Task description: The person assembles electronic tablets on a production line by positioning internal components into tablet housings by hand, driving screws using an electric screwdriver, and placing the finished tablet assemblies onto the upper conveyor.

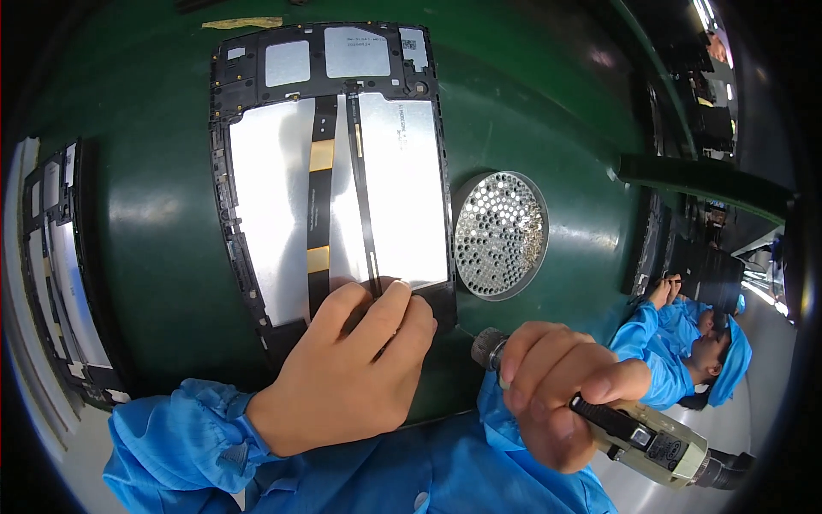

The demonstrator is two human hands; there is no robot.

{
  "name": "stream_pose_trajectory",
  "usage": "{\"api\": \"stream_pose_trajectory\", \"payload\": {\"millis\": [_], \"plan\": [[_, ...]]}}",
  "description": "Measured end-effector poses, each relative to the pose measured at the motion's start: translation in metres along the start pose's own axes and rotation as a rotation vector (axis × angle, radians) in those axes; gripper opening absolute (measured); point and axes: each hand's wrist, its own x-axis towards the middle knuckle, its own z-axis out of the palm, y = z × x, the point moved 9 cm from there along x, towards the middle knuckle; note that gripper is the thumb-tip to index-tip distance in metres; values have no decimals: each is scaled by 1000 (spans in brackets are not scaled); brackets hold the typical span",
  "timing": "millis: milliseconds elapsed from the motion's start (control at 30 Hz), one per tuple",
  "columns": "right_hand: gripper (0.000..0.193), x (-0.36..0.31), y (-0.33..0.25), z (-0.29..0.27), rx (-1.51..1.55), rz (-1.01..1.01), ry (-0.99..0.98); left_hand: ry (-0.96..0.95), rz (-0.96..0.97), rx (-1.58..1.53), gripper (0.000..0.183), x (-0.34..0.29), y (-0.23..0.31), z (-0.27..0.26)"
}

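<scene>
An open tablet back frame, black-rimmed with silvery shielding and flat ribbon cables down its middle, lies on the green mat. My left hand rests on the frame's near edge, fingertips pressing the lower end by the black cable. My right hand is closed around an electric screwdriver, held level just right of the frame, its tip end pointing left toward the frame's corner. A round perforated screw tray sits beside the frame's right edge.
A second tablet frame lies at the far left on the mat's edge. To the right, other people in blue coats and caps work at the same line with dark parts. A strip of yellow tape lies at the top.
</scene>
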Motion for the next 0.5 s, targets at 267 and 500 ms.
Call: {"api": "stream_pose_trajectory", "payload": {"millis": [267,500], "plan": [[31,-1,5,-4,11,0,25,13,21,1,14,2,-2,-2],[32,-2,6,-2,-2,-20,8,-29,14,-4,13,1,-2,1]]}}
